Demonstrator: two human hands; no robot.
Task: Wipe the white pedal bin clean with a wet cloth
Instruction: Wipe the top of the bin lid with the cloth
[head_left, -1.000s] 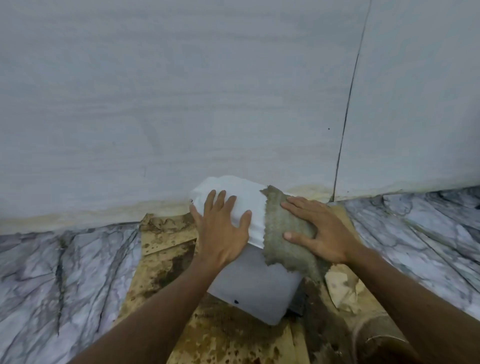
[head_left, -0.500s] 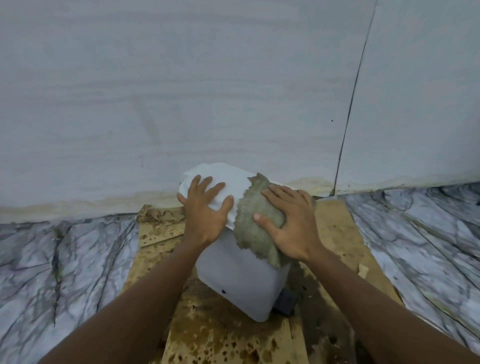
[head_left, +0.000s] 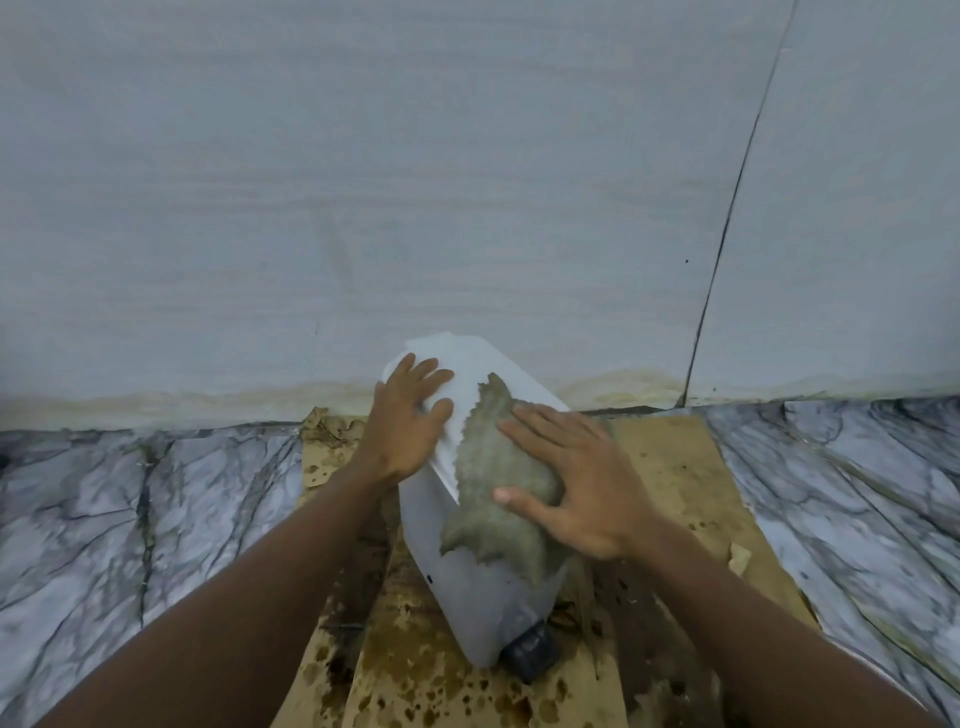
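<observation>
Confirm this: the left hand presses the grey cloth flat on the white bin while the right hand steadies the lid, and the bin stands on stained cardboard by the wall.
Not quite: the hands are swapped. In the head view the right hand presses the grey cloth flat on the white bin, while the left hand steadies the lid. The bin does stand on stained cardboard by the wall.

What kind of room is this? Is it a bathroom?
Maybe, though I can't be sure. It is an indoor floor corner: veined marble floor tiles meet a pale wall, and the white pedal bin stands on stained, wet cardboard.
</observation>
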